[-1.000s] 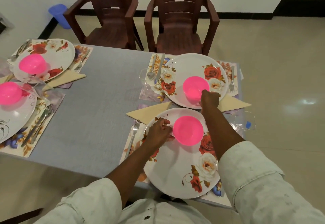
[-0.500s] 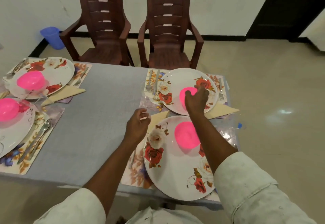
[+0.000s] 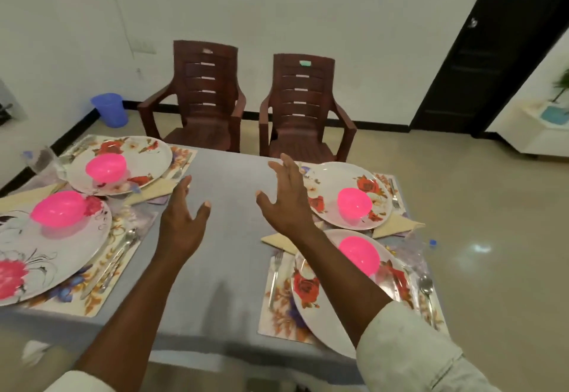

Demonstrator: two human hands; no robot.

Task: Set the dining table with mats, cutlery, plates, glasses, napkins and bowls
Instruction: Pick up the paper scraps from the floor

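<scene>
Several place settings lie on the grey table (image 3: 228, 268). Each has a floral plate on a floral mat with a pink bowl on the plate. On the right, the near plate (image 3: 311, 296) carries a pink bowl (image 3: 358, 254) and the far plate (image 3: 335, 188) carries another pink bowl (image 3: 354, 203). On the left stand two more plates with pink bowls (image 3: 58, 208) (image 3: 106, 166). My left hand (image 3: 183, 219) and my right hand (image 3: 288, 200) hover over the table's middle, fingers spread, holding nothing. A fork (image 3: 275, 277) and folded yellow napkins (image 3: 278, 242) lie beside the plates.
Two brown plastic chairs (image 3: 203, 99) (image 3: 303, 108) stand behind the table. A blue bin (image 3: 109, 109) sits by the left wall. A clear glass (image 3: 415, 247) stands at the table's right edge, another glass (image 3: 43, 160) at far left. A dark door (image 3: 492, 46) is at the right.
Both hands have let go of the right-hand pink bowls and lifted to the middle of the table, fingers spread. The view has tilted up and back.
</scene>
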